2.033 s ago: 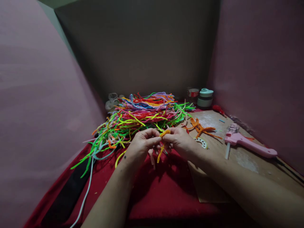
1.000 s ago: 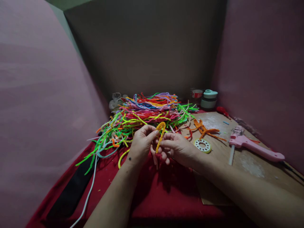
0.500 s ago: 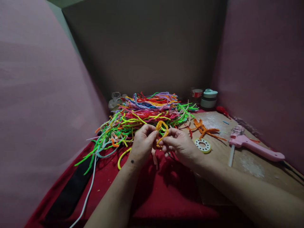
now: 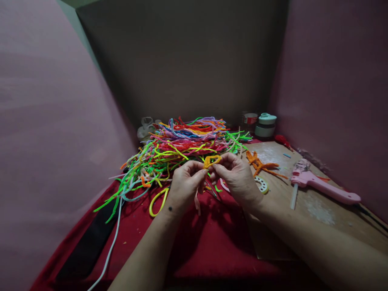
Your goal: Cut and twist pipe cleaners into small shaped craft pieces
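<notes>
A looped yellow-orange pipe cleaner (image 4: 213,161) is held up between my two hands, in front of a heap of colourful pipe cleaners (image 4: 188,141). My left hand (image 4: 188,182) pinches the loop's left end between thumb and fingers. On the other side, my right hand (image 4: 235,176) has its thumb and fingertips closed on the right end. Under the hands lies a red cloth (image 4: 212,250). An orange pipe-cleaner shape (image 4: 262,165) rests on a brown board (image 4: 285,226) to the right.
A pink glue gun (image 4: 324,186) and a white ring with holes (image 4: 261,184) sit on the board. Behind stands a mint-lidded jar (image 4: 265,126). At left are a black flat object (image 4: 87,246), a white cord (image 4: 113,246) and a yellow loop (image 4: 151,205).
My right hand has moved up and slightly right, covering part of the white ring. The yellow-orange loop has turned from upright to lying more sideways between my hands.
</notes>
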The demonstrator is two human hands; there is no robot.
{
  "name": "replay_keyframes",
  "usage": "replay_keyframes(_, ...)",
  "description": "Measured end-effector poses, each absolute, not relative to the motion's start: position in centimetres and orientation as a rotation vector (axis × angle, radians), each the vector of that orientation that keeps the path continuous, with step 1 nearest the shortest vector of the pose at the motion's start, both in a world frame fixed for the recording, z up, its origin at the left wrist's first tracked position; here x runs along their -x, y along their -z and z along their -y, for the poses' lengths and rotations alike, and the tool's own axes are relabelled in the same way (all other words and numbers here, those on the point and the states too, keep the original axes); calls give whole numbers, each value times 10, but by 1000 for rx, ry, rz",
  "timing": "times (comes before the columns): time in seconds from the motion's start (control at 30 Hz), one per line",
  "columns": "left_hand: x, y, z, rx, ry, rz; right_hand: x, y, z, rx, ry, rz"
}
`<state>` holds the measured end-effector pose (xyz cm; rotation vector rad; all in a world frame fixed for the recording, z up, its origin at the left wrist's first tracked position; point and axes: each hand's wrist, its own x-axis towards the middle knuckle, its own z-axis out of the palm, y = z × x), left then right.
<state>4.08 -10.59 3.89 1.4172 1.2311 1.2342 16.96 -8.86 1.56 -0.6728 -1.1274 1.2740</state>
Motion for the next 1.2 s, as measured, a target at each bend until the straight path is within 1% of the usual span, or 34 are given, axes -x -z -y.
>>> replay_keyframes(0.17, -42, -38, 106, -1406, -1256, -1236, -169, -13, 88, 677, -1305, 1108)
replay_keyframes(0.37, -43, -39, 106, -1315, -1287, -1167, -169, -12, 84, 608, -1545, 896)
replay_keyframes(0.53, -43, -37, 104, -1228, -1273, -1138, -169, -11, 82, 589, -1681, 801)
replay_keyframes(0.73, -39, -30, 99, -1170, -1187, -1068, -168, -9, 82, 577, -1687, 787)
replay_keyframes(0.83, -39, -28, 98, -1236, -1183, -1162, -169, -11, 82, 561, -1730, 836)
replay_keyframes(1.0, -40, -31, 99, -1498, -1183, -1269, -175, -17, 79, 570, -1898, 806)
replay_keyframes(1.2, -38, -33, 101, -1647, -1081, -1277, -175, -13, 76, 581, -1824, 905)
